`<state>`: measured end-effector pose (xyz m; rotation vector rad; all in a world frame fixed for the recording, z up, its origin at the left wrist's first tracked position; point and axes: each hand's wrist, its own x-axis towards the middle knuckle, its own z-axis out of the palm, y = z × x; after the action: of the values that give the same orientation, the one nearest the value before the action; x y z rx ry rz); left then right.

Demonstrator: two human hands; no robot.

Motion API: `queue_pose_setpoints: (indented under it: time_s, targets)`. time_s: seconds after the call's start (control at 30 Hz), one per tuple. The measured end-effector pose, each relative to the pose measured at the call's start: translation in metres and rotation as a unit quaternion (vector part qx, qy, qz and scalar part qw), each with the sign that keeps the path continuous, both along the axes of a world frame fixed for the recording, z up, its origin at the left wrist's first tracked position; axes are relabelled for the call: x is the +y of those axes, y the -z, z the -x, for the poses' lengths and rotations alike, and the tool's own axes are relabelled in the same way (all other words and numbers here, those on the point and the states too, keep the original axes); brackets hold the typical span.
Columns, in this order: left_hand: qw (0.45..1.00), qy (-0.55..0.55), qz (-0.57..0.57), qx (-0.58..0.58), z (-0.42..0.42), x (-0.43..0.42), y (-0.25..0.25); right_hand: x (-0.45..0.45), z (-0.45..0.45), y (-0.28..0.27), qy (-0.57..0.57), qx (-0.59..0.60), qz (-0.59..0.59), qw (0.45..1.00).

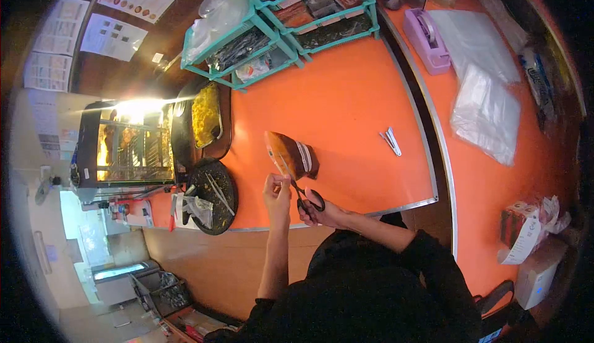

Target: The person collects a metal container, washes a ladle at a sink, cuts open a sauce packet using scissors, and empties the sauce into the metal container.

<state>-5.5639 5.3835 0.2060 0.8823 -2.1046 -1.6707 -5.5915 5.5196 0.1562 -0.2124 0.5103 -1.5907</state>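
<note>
My right hand (323,212) grips a pair of scissors (315,201) by its dark handles, and the blades point up and to the left. Beside the blades, my left hand (276,194) is closed in a pinch; what sits between the fingertips is too small to make out. Just beyond both hands, a brown pouch (296,155) with a pale label stands on the orange table (337,102). The blades overlap the pouch's near side in view, and I cannot tell whether they touch it. A small white stapler (391,142) lies to the right.
Teal stacking racks (238,77) with packets stand at the back. At left are a lit glass display warmer (133,148), a tray of yellow food (206,115) and a round dark tray (226,219) with tongs. Rightward lie a purple tape dispenser (427,43) and clear plastic bags (486,114).
</note>
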Motion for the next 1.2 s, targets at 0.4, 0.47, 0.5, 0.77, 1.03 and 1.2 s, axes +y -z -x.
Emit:
queue_pose_setpoints:
  time_s: [0.4,0.47,0.5,0.77,1.03,1.2]
  targets:
    - [0.926,-0.07,-0.347,0.127,-0.01,0.0,0.013,-0.009,-0.014,-0.001,0.083,0.121,-0.124,0.981]
    - [0.917,-0.046,-0.362,0.162,-0.011,-0.003,0.022,-0.009,-0.011,-0.01,0.088,0.13,-0.133,0.979]
    - [0.917,-0.058,-0.358,0.165,-0.011,-0.003,0.026,-0.011,-0.008,-0.012,0.087,0.133,-0.134,0.978]
    - [0.918,-0.081,-0.353,0.159,-0.012,-0.011,0.032,-0.025,-0.003,-0.016,0.128,0.148,-0.158,0.968]
    - [0.918,-0.037,-0.374,0.126,-0.015,-0.011,0.03,-0.039,0.019,-0.009,0.104,0.142,-0.171,0.969]
    - [0.922,-0.012,-0.366,0.125,-0.019,-0.008,0.03,-0.047,0.037,-0.019,0.106,0.149,-0.184,0.966]
